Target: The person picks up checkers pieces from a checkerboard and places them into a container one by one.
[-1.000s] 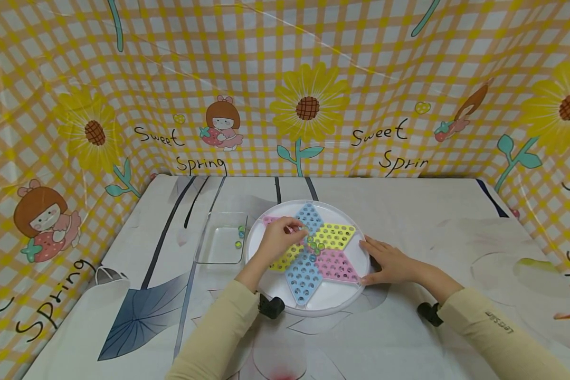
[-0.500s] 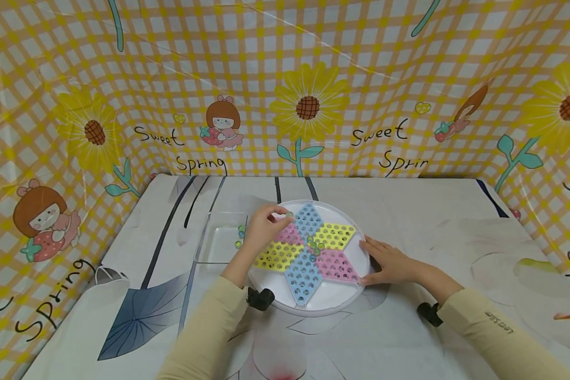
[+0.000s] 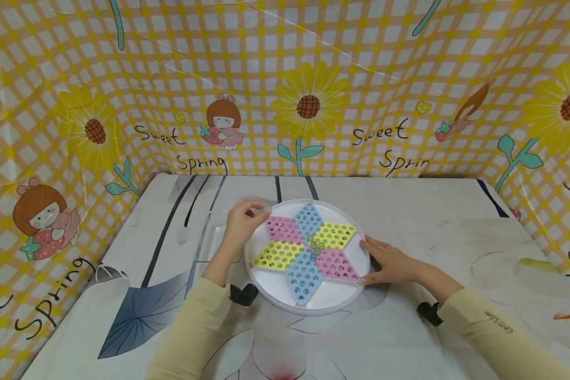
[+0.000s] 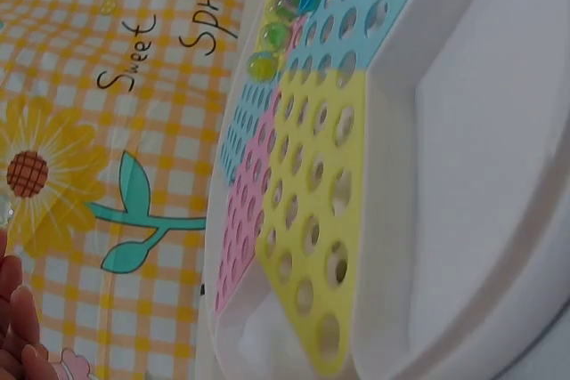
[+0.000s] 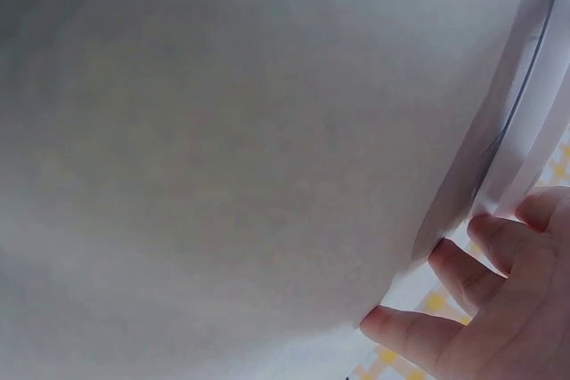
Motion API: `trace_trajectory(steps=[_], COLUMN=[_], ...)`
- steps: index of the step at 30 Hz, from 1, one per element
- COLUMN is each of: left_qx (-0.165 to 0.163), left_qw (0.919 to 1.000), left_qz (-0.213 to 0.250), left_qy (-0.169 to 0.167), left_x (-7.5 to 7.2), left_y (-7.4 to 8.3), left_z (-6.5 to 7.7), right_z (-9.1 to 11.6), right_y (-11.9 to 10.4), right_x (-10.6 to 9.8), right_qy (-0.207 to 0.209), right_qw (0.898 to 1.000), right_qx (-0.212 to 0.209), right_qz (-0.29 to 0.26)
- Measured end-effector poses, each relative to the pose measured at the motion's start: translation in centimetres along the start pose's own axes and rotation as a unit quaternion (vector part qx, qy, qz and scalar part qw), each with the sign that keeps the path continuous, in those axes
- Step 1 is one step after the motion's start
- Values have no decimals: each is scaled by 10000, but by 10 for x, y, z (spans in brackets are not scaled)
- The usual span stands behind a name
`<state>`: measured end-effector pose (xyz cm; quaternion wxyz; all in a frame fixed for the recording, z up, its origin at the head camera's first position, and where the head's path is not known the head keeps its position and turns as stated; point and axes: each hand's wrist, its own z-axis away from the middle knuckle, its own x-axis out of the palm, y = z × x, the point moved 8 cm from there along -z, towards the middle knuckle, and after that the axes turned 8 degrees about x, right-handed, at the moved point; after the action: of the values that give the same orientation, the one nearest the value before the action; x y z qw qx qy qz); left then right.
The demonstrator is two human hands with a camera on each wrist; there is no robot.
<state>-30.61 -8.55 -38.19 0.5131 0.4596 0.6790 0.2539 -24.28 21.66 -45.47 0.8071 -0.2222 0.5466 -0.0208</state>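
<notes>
Left hand point(image 3: 241, 222) is raised over the left edge of the round white board point(image 3: 271, 282), with thumb and forefinger pinched on one small clear marble point(image 3: 268, 211). It hangs between the board and a clear square tray point(image 3: 212, 237) that sits just left of the board; the hand and forearm cover most of the tray, so its contents cannot be counted.

Right hand point(image 3: 388, 259) lies flat and relaxed on the surface point(image 3: 408, 211), fingers straight, their tips touching the board's right rim. The right wrist view shows three fingertips point(image 5: 405, 327) against that white rim.

One six-pointed star point(image 3: 309, 248) fills the board's middle, made of six diamond-shaped perforated panels: two blue, two yellow, two pink. At the star's centre sits a small cluster of marbles point(image 3: 315, 245). The head view shows about four or five; the left wrist view shows three clearly, greenish and blue, in a row point(image 4: 276, 28).

Both arms wear cream sleeves, and each wrist carries one black camera. A yellow checked cloth point(image 3: 285, 79) with sunflowers and the words "Sweet Spring" walls in the surface on three sides.
</notes>
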Motion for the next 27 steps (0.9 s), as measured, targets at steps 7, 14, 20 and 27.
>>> trace_trajectory(steps=[7, 14, 20, 27], left_qx=[-90, -270, -438, -632], left_qw=[9996, 9984, 9968, 9948], left_qz=[-60, -33, -32, -154], left_qy=[265, 492, 668, 779], left_x=[-20, -38, -50, -61], left_y=[-12, -21, -33, -48], left_z=[3, 8, 15, 23], right_z=[0, -1, -1, -1], right_y=[-2, 0, 0, -1], right_x=[0, 0, 0, 0], right_qy=[52, 74, 71, 135], right_qw=[10000, 9999, 10000, 9998], right_qx=[-64, -76, -60, -120], right_qz=[38, 14, 10, 37])
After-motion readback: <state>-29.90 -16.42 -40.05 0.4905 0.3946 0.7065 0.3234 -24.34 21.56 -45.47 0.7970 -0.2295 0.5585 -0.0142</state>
